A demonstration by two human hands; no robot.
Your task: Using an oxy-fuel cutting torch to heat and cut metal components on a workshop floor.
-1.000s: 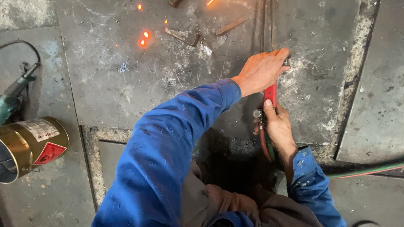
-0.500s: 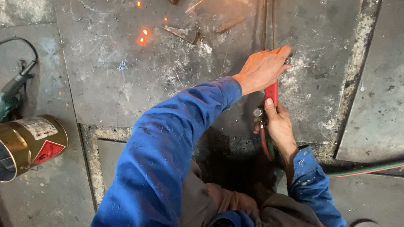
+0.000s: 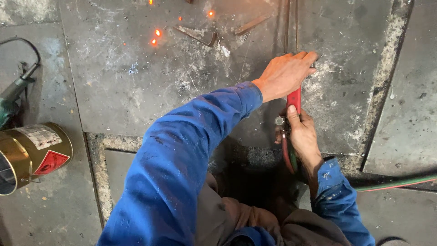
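My left hand (image 3: pixel 286 74) reaches across in a blue sleeve and closes over the upper end of a red-handled cutting torch (image 3: pixel 294 99). My right hand (image 3: pixel 301 135) grips the same torch lower down, by its valve knob (image 3: pixel 279 121), where a red and a green hose (image 3: pixel 288 157) leave it. The torch's thin metal tubes (image 3: pixel 290 25) run away from my hands over a grey steel plate (image 3: pixel 136 82). Several glowing orange sparks (image 3: pixel 155 37) lie on the plate at the far left.
A brass-coloured can (image 3: pixel 32 152) with a red diamond label lies on its side at the left. An angle grinder (image 3: pixel 13 93) with a black cable lies behind it. Scrap metal strips (image 3: pixel 195 34) rest at the top. The hose pair (image 3: pixel 396 183) runs off right.
The view has shifted slightly and the sparks have moved a little down the frame. Both hands stay on the torch in the same grip.
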